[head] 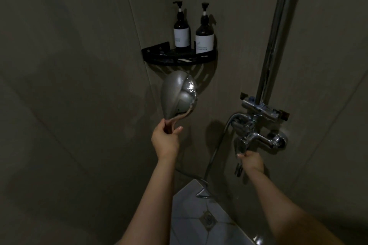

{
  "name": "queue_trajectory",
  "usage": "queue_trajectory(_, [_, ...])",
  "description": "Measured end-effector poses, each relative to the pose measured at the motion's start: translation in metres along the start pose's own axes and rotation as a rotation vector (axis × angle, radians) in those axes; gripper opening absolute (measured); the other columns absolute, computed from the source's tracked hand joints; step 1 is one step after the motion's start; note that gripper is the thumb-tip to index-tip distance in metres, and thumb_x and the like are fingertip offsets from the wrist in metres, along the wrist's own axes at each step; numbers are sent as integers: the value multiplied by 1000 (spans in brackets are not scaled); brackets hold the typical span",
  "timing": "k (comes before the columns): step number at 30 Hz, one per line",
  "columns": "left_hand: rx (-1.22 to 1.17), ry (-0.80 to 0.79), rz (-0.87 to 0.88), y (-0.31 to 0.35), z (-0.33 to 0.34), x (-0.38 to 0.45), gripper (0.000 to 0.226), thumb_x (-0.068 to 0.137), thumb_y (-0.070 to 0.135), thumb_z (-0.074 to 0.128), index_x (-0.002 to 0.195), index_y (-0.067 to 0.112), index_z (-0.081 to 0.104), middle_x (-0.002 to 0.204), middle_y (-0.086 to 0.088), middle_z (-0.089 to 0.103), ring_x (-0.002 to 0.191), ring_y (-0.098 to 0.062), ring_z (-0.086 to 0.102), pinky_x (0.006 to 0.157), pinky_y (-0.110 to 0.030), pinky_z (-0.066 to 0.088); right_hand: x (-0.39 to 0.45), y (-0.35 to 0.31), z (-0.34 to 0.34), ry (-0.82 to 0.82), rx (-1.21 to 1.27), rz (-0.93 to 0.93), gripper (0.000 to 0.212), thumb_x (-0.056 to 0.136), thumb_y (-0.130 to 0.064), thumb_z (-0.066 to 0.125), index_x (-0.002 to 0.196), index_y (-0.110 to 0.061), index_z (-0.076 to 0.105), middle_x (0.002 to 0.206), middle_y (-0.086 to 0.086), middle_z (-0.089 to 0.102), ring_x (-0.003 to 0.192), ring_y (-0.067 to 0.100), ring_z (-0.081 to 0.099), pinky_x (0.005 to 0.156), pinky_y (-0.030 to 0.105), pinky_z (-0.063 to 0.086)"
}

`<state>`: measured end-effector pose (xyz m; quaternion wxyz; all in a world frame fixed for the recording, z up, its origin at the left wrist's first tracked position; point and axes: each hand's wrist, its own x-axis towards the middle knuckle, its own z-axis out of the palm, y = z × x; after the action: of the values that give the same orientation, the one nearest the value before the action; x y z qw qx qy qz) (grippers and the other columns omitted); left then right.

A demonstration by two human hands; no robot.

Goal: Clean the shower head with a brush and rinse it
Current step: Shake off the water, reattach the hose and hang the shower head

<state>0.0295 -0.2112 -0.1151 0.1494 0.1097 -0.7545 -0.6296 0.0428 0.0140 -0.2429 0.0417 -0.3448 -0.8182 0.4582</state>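
Note:
My left hand (166, 137) grips the handle of a silver shower head (178, 95) and holds it upright in front of the corner, with its rounded back towards me and its spray face turned away to the right. Its metal hose (217, 145) runs down from the chrome mixer tap (256, 135) and loops over the floor. My right hand (251, 160) is closed on the tap's lever (240, 148), which points down. No brush is in view.
A black corner shelf (179, 56) above the shower head carries two dark pump bottles (181, 32) (204, 36). A chrome riser pipe (278, 26) goes up from the mixer. A floor drain (208, 219) sits in pale tiles below. Grey walls close in on both sides.

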Motion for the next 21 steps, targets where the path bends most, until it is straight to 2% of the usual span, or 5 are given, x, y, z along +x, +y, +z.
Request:
queue_trajectory(3, [7, 6, 7, -1, -1, 1, 43, 75, 5, 74, 116, 2, 62, 110, -9, 67, 103, -19, 62, 100, -34, 47, -1, -1, -1, -7, 2, 9, 25, 87, -12, 62, 95, 11, 66, 103, 29, 66, 102, 39, 61, 76, 32, 44])
queue_trajectory(7, [12, 15, 13, 1, -1, 0, 27, 75, 3, 73, 101, 3, 65, 95, -2, 64, 90, -14, 58, 84, -22, 42, 0, 0, 0, -19, 16, 12, 21, 86, -12, 63, 83, 8, 65, 100, 30, 67, 98, 38, 62, 70, 30, 37])
queue_trajectory(15, [14, -16, 4, 2, 4, -3, 30, 77, 3, 71, 106, 4, 64, 96, 0, 61, 93, -11, 55, 84, -19, 39, 0, 0, 1, -27, 30, 26, 24, 87, -12, 63, 95, 11, 66, 101, 29, 67, 99, 37, 62, 71, 27, 35])
queue_trajectory(19, [36, -29, 3, 0, 7, -3, 28, 76, 6, 73, 103, 4, 65, 101, -7, 68, 94, -17, 61, 93, -31, 48, 0, -1, 0, -26, 22, 16, 24, 86, -11, 63, 93, 11, 66, 100, 29, 67, 98, 37, 63, 71, 29, 39])
queue_trajectory(21, [38, -40, 2, 0, 9, -4, 27, 76, 6, 73, 102, 5, 65, 101, -8, 68, 93, -18, 61, 93, -32, 48, -1, -1, 0, -26, 17, 17, 24, 86, -12, 63, 91, 12, 65, 100, 29, 67, 98, 37, 63, 70, 27, 36])
